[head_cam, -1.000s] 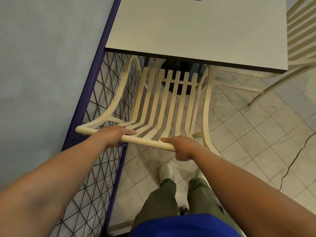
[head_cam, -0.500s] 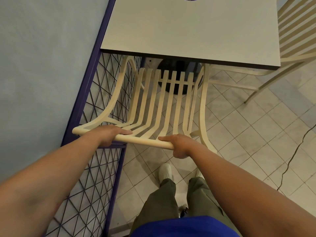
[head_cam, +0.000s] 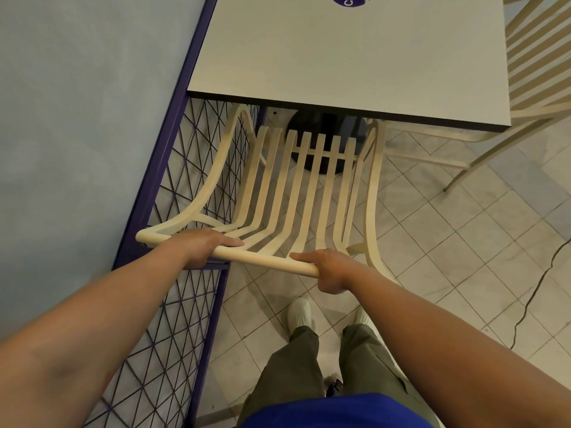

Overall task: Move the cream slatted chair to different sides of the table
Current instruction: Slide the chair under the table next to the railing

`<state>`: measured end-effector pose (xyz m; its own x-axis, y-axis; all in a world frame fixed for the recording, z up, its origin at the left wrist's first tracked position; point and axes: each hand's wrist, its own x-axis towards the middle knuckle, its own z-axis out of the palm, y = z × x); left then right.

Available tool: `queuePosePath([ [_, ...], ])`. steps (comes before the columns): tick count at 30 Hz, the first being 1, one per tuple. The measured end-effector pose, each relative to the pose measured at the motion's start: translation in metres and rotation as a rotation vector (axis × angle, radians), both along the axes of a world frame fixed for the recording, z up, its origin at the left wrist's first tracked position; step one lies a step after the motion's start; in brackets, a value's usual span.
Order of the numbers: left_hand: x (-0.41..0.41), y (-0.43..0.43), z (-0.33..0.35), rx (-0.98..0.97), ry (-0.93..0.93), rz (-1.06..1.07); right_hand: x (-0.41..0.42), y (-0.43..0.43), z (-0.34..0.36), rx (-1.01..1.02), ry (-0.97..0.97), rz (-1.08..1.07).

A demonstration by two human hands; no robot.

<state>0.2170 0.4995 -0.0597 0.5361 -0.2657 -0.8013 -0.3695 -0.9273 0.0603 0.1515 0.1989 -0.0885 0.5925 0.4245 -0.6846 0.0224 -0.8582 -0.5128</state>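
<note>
Hardly anything has shifted over the last second: the seat front lies under the same bench edge and both hands have kept their places, while the view has tipped a little. Pale bench (head_cam: 340, 57) fills the top of the view, its near edge crossing just above the seat. Against that side stands the cream slatted chair (head_cam: 321, 152), facing the bench with its back toward the person and its left flank just beside the purple mesh fence (head_cam: 197, 168) (so the way out is probably backward and to the right). Its slats run away from the person toward the bench, whereas the top rail (head_cam: 265, 259), the long axis under the hands, runs left to right, roughly parallel to the bench edge. On that rail the left hand (head_cam: 204, 245) is folded over the top left of centre, and the right hand (head_cam: 327, 270) is curled round it near the right end; a grip this wide likely serves to steer the chair without twisting it
</note>
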Motion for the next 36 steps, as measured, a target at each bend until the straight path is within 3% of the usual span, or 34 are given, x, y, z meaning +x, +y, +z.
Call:
queuePosePath([
  [13,-0.003,-0.002,0.004,0.004,-0.026,-0.014,-0.001,-0.009,0.009,-0.073,-0.085,0.118],
  [36,-0.007,0.009,0.0,0.0,-0.014,-0.019,-0.007,0.0,0.006,-0.031,-0.036,0.048],
])
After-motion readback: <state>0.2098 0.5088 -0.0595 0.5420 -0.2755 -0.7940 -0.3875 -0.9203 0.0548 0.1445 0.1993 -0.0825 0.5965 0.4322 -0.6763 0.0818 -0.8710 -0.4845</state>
